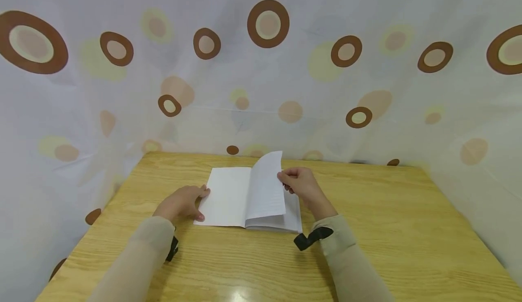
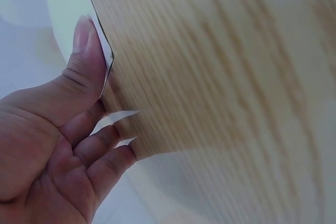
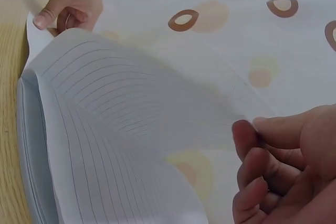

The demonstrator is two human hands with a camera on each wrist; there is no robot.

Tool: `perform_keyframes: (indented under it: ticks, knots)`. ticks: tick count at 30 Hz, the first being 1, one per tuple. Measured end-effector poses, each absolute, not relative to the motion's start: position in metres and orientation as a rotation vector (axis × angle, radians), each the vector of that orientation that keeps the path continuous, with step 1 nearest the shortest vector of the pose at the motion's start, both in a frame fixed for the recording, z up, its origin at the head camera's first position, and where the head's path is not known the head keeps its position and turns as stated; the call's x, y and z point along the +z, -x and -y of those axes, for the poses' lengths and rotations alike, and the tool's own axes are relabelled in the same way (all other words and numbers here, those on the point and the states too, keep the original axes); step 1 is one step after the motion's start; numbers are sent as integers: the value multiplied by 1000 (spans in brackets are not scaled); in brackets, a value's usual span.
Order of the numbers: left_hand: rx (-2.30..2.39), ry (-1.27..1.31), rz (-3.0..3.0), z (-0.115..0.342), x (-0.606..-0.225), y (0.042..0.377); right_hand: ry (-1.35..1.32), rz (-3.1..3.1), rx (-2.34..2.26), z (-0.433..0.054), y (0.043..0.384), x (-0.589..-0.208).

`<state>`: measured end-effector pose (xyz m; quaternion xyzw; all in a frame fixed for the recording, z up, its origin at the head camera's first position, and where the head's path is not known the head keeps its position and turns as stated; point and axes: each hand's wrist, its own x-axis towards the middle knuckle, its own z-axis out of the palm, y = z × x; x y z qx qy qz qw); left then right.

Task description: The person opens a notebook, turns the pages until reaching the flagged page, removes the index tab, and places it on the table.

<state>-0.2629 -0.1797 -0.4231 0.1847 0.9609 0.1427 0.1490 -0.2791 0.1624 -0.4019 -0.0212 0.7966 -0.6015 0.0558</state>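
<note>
The right hand (image 1: pixel 302 185) is pinching a lined page (image 1: pixel 266 189); the left hand (image 1: pixel 181 203), digits apart, is touching the open notebook (image 1: pixel 226 197).

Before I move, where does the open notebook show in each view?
Head: the notebook lies just below the picture's centre, one page lifted.
Left wrist: only an edge and corner of the notebook, upper left, beside the thumb.
Right wrist: it spreads from the left side to the lower centre.
Shared landmark: the left hand, at the notebook's edge.
</note>
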Motion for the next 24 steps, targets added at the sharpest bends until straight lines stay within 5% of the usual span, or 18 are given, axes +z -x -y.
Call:
perform_keyframes:
  ticks: [24]
  knots:
    - [405,-515,-2765,180,-426,263,56,-2439,-1925,-130,271,-409]
